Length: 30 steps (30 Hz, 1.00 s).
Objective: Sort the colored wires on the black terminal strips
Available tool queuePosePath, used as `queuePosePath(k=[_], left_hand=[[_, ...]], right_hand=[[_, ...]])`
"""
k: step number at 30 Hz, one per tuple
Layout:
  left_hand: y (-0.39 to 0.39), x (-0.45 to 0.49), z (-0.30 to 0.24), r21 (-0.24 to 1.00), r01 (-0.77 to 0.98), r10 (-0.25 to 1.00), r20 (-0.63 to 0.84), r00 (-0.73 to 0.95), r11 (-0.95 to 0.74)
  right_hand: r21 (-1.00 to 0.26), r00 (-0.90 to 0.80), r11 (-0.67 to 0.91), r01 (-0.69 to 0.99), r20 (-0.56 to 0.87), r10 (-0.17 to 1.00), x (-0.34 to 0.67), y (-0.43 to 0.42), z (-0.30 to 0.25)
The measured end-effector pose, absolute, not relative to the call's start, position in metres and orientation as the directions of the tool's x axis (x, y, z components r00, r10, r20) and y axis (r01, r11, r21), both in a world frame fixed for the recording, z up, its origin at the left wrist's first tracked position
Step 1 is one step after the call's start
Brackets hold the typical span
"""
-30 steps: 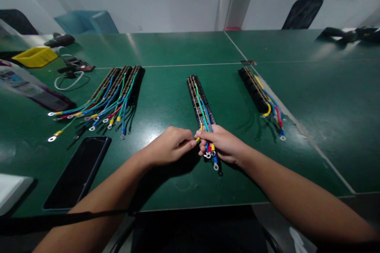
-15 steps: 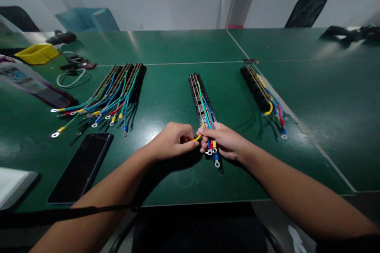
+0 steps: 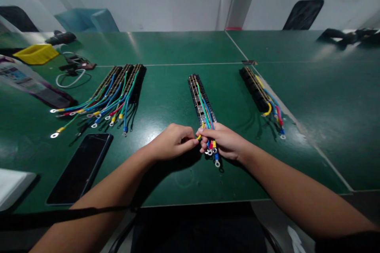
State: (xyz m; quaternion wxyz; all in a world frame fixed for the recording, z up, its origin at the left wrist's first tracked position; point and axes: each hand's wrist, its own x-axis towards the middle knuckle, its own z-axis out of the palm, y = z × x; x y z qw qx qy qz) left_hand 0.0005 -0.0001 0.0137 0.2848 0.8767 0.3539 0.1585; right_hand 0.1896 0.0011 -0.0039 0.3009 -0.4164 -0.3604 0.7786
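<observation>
A long black terminal strip (image 3: 198,97) with green, blue, red and yellow wires lies lengthwise in the middle of the green table (image 3: 166,47). My left hand (image 3: 172,141) is closed in a pinch on the end of a yellow wire (image 3: 198,137) at the strip's near end. My right hand (image 3: 224,141) is closed round the bundle of coloured wire ends (image 3: 212,151), whose ring lugs stick out below the fingers. The two hands touch at the fingertips.
Several wired strips (image 3: 118,89) lie side by side at the left, their wires fanned toward me. Another wired strip (image 3: 257,89) lies at the right. A black phone (image 3: 80,168) rests near the front left. A yellow tray (image 3: 37,53) and cables (image 3: 71,73) sit far left.
Both hands have stayed at the strip's near end, with only slight finger movement on the yellow wire. The view has shifted a little.
</observation>
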Motion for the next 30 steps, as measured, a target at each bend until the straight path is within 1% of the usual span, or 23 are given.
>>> queuePosePath(k=[3,9,12,15,19,26,30], left_hand=[[0.0000,0.0009,0.0153,0.586,0.537,0.700,0.072,0.711,-0.606],[0.0005,0.0001,0.0149,0.617,0.537,0.732,0.094,0.675,-0.575],[-0.0002,0.0004,0.0147,0.599,0.541,0.727,0.105,0.678,-0.591],[-0.0011,0.0009,0.0163,0.569,0.554,0.718,0.097,0.689,-0.608],[-0.0012,0.0005,0.0186,0.567,0.550,0.702,0.072,0.709,-0.613],[-0.0003,-0.0007,0.0171,0.599,0.537,0.715,0.088,0.693,-0.594],[-0.0009,-0.0001,0.0184,0.566,0.547,0.715,0.112,0.690,-0.616]], right_hand=[[-0.814,-0.465,-0.559,-0.160,-0.438,0.770,0.1893,0.0010,-0.0033],[-0.816,-0.461,-0.561,-0.140,-0.447,0.766,0.1883,0.0004,-0.0021],[-0.815,-0.456,-0.564,-0.130,-0.456,0.764,0.1882,-0.0009,-0.0005],[-0.817,-0.457,-0.565,-0.116,-0.462,0.760,0.1885,-0.0025,0.0017],[-0.818,-0.451,-0.570,-0.083,-0.479,0.753,0.1885,-0.0034,0.0045],[-0.829,-0.463,-0.554,-0.072,-0.464,0.755,0.1892,-0.0027,0.0020],[-0.854,-0.430,-0.518,-0.049,-0.450,0.783,0.1888,-0.0029,0.0023]])
